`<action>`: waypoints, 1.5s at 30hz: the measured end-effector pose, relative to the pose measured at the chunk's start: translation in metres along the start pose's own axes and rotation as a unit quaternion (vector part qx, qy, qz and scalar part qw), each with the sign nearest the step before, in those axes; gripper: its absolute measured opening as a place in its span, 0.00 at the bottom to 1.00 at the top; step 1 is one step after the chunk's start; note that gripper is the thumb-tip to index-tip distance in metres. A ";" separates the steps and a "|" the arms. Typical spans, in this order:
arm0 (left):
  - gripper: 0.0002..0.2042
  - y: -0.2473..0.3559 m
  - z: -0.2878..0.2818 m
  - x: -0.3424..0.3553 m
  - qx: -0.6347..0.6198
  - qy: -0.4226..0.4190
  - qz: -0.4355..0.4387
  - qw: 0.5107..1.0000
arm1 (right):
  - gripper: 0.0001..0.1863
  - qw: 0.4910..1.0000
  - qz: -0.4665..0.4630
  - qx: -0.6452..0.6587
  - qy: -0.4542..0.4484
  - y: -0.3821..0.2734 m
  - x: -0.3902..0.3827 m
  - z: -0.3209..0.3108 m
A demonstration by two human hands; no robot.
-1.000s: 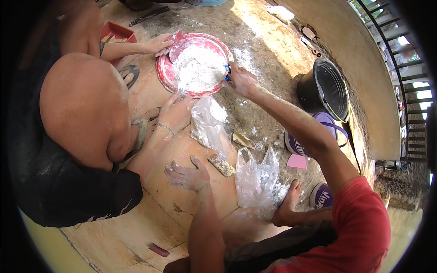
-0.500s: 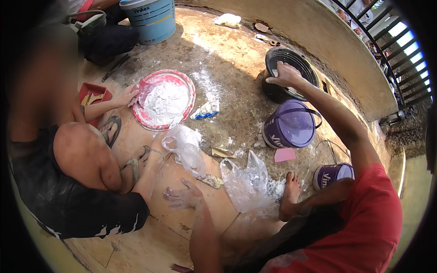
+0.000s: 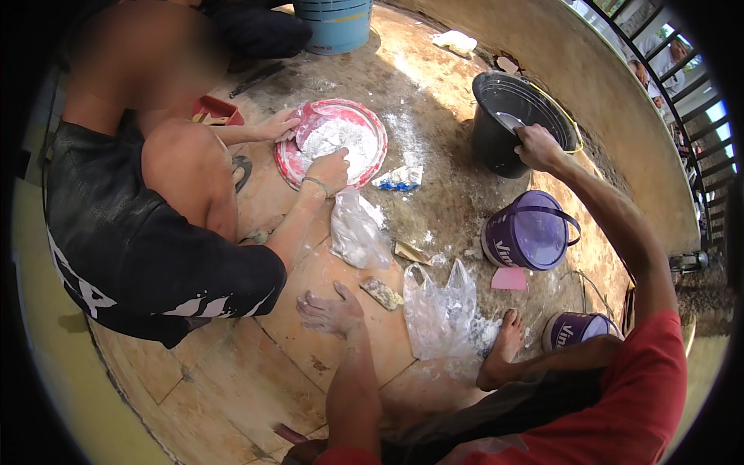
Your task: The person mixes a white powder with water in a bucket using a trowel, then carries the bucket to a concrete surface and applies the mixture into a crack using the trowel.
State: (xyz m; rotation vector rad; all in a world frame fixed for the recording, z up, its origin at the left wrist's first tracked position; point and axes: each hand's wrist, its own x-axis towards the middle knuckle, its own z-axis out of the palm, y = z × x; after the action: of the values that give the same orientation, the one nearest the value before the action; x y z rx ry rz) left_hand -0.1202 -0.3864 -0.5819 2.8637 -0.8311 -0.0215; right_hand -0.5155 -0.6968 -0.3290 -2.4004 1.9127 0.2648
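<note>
My left hand (image 3: 333,311) rests open, fingers apart, on the tiled floor beside a whitish block (image 3: 381,293) and a crumpled clear bag (image 3: 438,310). My right hand (image 3: 536,146) is closed on a flat grey tool (image 3: 508,122) at the black bucket (image 3: 492,124). A red-rimmed round tray (image 3: 370,136) holds white powder (image 3: 325,138); a co-worker's hands (image 3: 329,172) are at it, one in the powder, the other at a pinkish scraper on its left. A blue-and-white packet (image 3: 397,180) lies below the tray, near another powder-dusted bag (image 3: 358,229).
Purple lidded pails (image 3: 531,232) stand at the right, near a pink sheet (image 3: 508,279). A light-blue bucket (image 3: 333,23), red dustpan (image 3: 218,108) and another person's dark-clothed leg (image 3: 260,31) are at the back. A low wall (image 3: 612,139) with railing borders the right. The co-worker squats at left.
My right hand has left the tray, where it held the blue packet, and moved right to the bucket. The packet now lies on the ground. The co-worker's lower hand has moved into the powder.
</note>
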 end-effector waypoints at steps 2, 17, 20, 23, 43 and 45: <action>0.40 -0.002 0.003 0.000 0.004 0.002 0.001 1.000 | 0.16 0.999 -0.026 -0.026 -0.017 -0.021 0.001 -0.021; 0.37 -0.006 0.008 0.000 -0.017 0.033 0.017 0.999 | 0.07 0.889 -0.315 -0.327 -0.054 -0.178 0.035 -0.059; 0.37 0.000 -0.001 0.003 -0.028 0.026 0.008 0.999 | 0.07 0.878 -0.344 -0.332 -0.037 -0.195 0.041 -0.055; 0.37 -0.004 -0.001 0.001 -0.051 0.054 0.015 0.997 | 0.08 0.865 -0.362 -0.347 -0.034 -0.215 0.046 -0.053; 0.37 -0.001 -0.006 0.002 -0.064 0.023 0.000 0.998 | 0.08 0.826 -0.392 -0.402 -0.057 -0.261 0.072 -0.064; 0.37 -0.001 -0.006 0.002 -0.064 0.023 0.001 0.998 | 0.07 0.821 -0.401 -0.403 -0.060 -0.263 0.073 -0.065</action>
State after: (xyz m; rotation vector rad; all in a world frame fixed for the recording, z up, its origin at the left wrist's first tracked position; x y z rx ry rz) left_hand -0.1177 -0.3862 -0.5765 2.7336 -0.7948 -0.0074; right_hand -0.2382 -0.7169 -0.2933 -3.2817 0.5902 1.3006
